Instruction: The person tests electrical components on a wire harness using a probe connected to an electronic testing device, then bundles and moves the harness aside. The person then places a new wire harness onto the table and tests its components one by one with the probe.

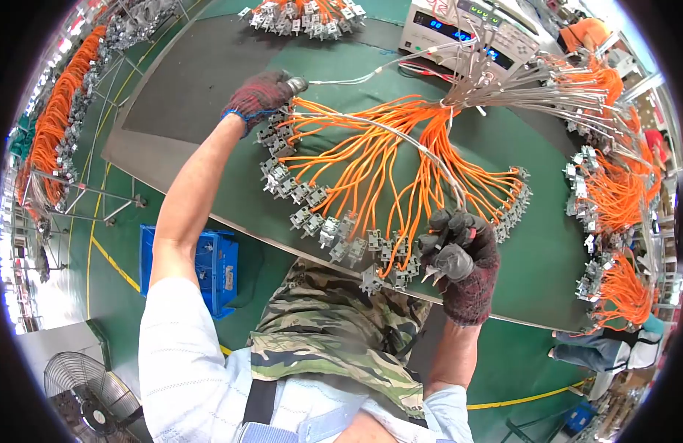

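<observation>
My left hand [258, 102], in a dark red knitted glove, is closed at the far left end of a fan of orange wires [378, 140]. A white lead [356, 78] runs from the meter into its fingers. Grey metal connectors [276, 137] on the wire ends lie just below it. My right hand [463, 266], gloved with grey-wrapped fingertips, is closed near the table's front edge, beside more connectors [513, 214]. A grey cable [422, 148] comes down across the orange wires into its fingers; its end is hidden there. The wires meet in a tied bundle [446, 105].
A bench meter [470, 33] with lit displays stands at the back of the green table [533, 277]. Other orange harnesses [622, 196] hang at right; another bunch of connectors [303, 18] lies at the back. A blue crate [222, 273] and fan [90, 399] stand left. A person [615, 347] is at right.
</observation>
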The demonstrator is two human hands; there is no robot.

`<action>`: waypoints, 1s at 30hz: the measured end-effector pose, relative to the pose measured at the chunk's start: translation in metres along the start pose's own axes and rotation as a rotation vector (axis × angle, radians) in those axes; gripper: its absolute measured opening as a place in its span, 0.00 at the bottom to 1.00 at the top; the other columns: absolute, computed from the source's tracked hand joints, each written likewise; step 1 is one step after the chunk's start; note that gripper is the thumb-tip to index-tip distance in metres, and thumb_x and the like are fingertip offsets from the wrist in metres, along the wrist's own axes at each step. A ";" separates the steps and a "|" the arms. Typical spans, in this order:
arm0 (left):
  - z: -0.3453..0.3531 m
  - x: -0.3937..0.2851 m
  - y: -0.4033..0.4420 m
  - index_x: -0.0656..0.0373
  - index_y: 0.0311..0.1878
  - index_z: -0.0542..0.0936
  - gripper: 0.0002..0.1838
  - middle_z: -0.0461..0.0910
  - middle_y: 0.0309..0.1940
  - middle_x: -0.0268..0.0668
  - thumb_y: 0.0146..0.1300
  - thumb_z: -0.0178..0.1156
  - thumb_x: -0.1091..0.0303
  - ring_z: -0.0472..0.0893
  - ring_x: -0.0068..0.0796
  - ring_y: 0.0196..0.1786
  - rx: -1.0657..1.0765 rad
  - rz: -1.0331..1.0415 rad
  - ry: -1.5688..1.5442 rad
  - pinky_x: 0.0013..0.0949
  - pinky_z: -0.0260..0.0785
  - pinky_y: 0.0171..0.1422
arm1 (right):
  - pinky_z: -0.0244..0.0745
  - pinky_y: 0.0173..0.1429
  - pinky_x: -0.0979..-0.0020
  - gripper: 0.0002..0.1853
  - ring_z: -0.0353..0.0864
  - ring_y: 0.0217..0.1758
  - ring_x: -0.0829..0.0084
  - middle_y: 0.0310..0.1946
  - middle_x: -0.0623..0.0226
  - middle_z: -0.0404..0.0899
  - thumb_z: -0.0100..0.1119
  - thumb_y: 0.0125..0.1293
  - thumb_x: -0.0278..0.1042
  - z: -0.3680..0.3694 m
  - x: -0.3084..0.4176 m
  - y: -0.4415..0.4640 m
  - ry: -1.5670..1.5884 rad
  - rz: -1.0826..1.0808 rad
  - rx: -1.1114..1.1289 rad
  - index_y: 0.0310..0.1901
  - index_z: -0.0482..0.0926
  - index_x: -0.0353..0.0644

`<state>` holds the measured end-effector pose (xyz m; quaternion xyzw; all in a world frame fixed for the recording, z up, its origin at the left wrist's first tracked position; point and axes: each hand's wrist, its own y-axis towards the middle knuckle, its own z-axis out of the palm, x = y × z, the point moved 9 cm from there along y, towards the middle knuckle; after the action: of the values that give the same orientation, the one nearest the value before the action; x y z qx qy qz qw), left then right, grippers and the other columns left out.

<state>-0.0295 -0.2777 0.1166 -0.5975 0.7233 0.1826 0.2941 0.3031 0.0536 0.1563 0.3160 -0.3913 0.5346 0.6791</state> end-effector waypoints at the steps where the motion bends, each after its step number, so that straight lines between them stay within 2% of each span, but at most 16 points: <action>1: 0.001 -0.010 -0.007 0.61 0.67 0.84 0.40 0.87 0.60 0.49 0.68 0.66 0.33 0.85 0.45 0.62 0.026 0.003 0.027 0.46 0.73 0.70 | 0.90 0.46 0.64 0.29 0.92 0.45 0.63 0.54 0.50 0.84 0.82 0.58 0.35 0.000 -0.002 0.000 -0.038 0.014 -0.014 0.59 0.79 0.36; 2: 0.003 -0.014 -0.011 0.60 0.68 0.84 0.38 0.88 0.58 0.46 0.68 0.67 0.36 0.86 0.41 0.59 0.051 0.005 0.051 0.43 0.75 0.68 | 0.90 0.48 0.63 0.29 0.92 0.43 0.64 0.54 0.50 0.85 0.82 0.59 0.36 -0.002 -0.005 0.001 -0.078 0.038 -0.030 0.58 0.79 0.35; 3: 0.006 -0.019 -0.013 0.61 0.67 0.84 0.41 0.86 0.61 0.53 0.64 0.69 0.34 0.85 0.52 0.63 0.048 0.069 0.021 0.48 0.74 0.69 | 0.90 0.48 0.63 0.29 0.92 0.43 0.64 0.54 0.50 0.85 0.82 0.59 0.36 -0.004 -0.007 0.002 -0.083 0.044 -0.030 0.58 0.79 0.35; 7: 0.004 -0.026 -0.024 0.56 0.66 0.85 0.37 0.87 0.59 0.50 0.60 0.74 0.40 0.86 0.50 0.59 0.041 0.056 0.126 0.47 0.76 0.68 | 0.91 0.49 0.62 0.28 0.92 0.45 0.64 0.54 0.52 0.85 0.82 0.58 0.34 0.003 -0.012 0.011 -0.047 0.073 -0.011 0.57 0.80 0.36; 9: -0.022 -0.058 -0.045 0.58 0.62 0.87 0.29 0.87 0.55 0.45 0.60 0.77 0.53 0.87 0.40 0.58 -0.339 0.300 0.075 0.42 0.79 0.65 | 0.90 0.48 0.62 0.26 0.91 0.47 0.62 0.55 0.55 0.84 0.82 0.58 0.30 0.002 -0.016 0.017 -0.049 0.104 -0.003 0.56 0.80 0.39; 10: -0.022 -0.075 -0.057 0.57 0.61 0.86 0.26 0.85 0.58 0.45 0.59 0.79 0.64 0.87 0.42 0.59 -0.398 0.374 -0.023 0.42 0.81 0.62 | 0.90 0.48 0.62 0.26 0.91 0.47 0.62 0.55 0.55 0.84 0.82 0.58 0.30 -0.001 -0.019 0.021 -0.049 0.101 -0.007 0.56 0.80 0.39; 11: -0.019 -0.085 -0.064 0.57 0.61 0.86 0.26 0.85 0.58 0.45 0.59 0.79 0.64 0.87 0.42 0.59 -0.396 0.379 -0.026 0.42 0.81 0.62 | 0.89 0.49 0.61 0.25 0.89 0.47 0.61 0.55 0.55 0.83 0.82 0.59 0.30 0.001 -0.014 0.027 -0.003 0.004 0.052 0.56 0.80 0.40; 13: -0.020 -0.126 -0.096 0.56 0.61 0.85 0.27 0.83 0.62 0.44 0.56 0.80 0.70 0.86 0.45 0.60 -0.547 0.739 0.117 0.42 0.83 0.61 | 0.88 0.51 0.60 0.23 0.86 0.48 0.58 0.56 0.56 0.81 0.79 0.62 0.31 0.014 0.014 0.040 0.060 -0.200 0.168 0.55 0.79 0.44; 14: -0.013 -0.130 -0.100 0.56 0.63 0.83 0.30 0.81 0.64 0.46 0.56 0.80 0.71 0.84 0.53 0.63 -0.583 0.778 0.225 0.46 0.82 0.63 | 0.87 0.54 0.59 0.20 0.87 0.49 0.59 0.56 0.56 0.81 0.75 0.67 0.33 0.014 0.034 0.043 -0.015 -0.260 0.040 0.57 0.79 0.43; 17: -0.007 -0.132 -0.119 0.56 0.67 0.80 0.32 0.80 0.67 0.49 0.58 0.79 0.72 0.82 0.58 0.67 -0.761 0.887 0.256 0.48 0.81 0.65 | 0.87 0.51 0.63 0.18 0.87 0.48 0.62 0.57 0.56 0.84 0.66 0.75 0.34 -0.022 0.084 0.055 -0.082 -0.597 -0.212 0.61 0.79 0.39; 19: 0.003 -0.124 -0.123 0.56 0.71 0.77 0.35 0.79 0.69 0.52 0.60 0.77 0.73 0.81 0.61 0.69 -0.766 0.863 0.252 0.50 0.80 0.67 | 0.87 0.57 0.60 0.12 0.86 0.52 0.61 0.54 0.56 0.85 0.65 0.76 0.33 -0.036 0.111 0.064 0.006 -0.791 -0.213 0.54 0.82 0.37; 21: 0.003 -0.112 -0.128 0.58 0.69 0.78 0.32 0.80 0.67 0.52 0.61 0.77 0.71 0.84 0.57 0.63 -0.806 0.852 0.087 0.50 0.82 0.62 | 0.86 0.62 0.60 0.10 0.85 0.57 0.62 0.56 0.55 0.83 0.66 0.75 0.34 -0.051 0.114 0.069 -0.073 -0.735 -0.012 0.50 0.82 0.37; 22: 0.004 -0.104 -0.124 0.60 0.70 0.77 0.33 0.82 0.64 0.53 0.61 0.77 0.71 0.84 0.58 0.62 -0.805 0.805 0.079 0.50 0.82 0.61 | 0.87 0.64 0.58 0.09 0.84 0.60 0.61 0.60 0.55 0.80 0.66 0.74 0.33 -0.051 0.108 0.060 0.097 -0.723 -0.088 0.50 0.81 0.37; 24: 0.000 -0.074 -0.106 0.59 0.72 0.75 0.33 0.83 0.64 0.51 0.67 0.75 0.65 0.87 0.48 0.62 -0.758 0.685 -0.013 0.44 0.83 0.61 | 0.87 0.63 0.58 0.11 0.83 0.62 0.61 0.64 0.54 0.78 0.67 0.74 0.32 -0.039 0.120 0.034 0.000 -0.706 -0.096 0.51 0.80 0.36; 25: -0.005 -0.066 -0.098 0.61 0.70 0.77 0.30 0.86 0.58 0.50 0.69 0.74 0.63 0.89 0.42 0.54 -0.793 0.646 0.049 0.42 0.83 0.58 | 0.86 0.65 0.57 0.14 0.82 0.63 0.61 0.65 0.54 0.78 0.66 0.73 0.30 -0.048 0.131 0.020 0.075 -0.721 -0.067 0.56 0.80 0.36; 30: -0.020 -0.043 -0.030 0.56 0.67 0.82 0.25 0.89 0.51 0.48 0.70 0.73 0.58 0.90 0.42 0.53 -0.642 0.455 -0.047 0.41 0.83 0.58 | 0.76 0.58 0.63 0.26 0.78 0.58 0.66 0.65 0.52 0.78 0.66 0.67 0.22 -0.055 0.208 -0.047 0.167 -0.917 0.071 0.66 0.76 0.26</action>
<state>0.0006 -0.2635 0.1621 -0.4793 0.7363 0.4737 0.0608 0.3852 0.1893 0.3096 0.4351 -0.1368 0.2160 0.8633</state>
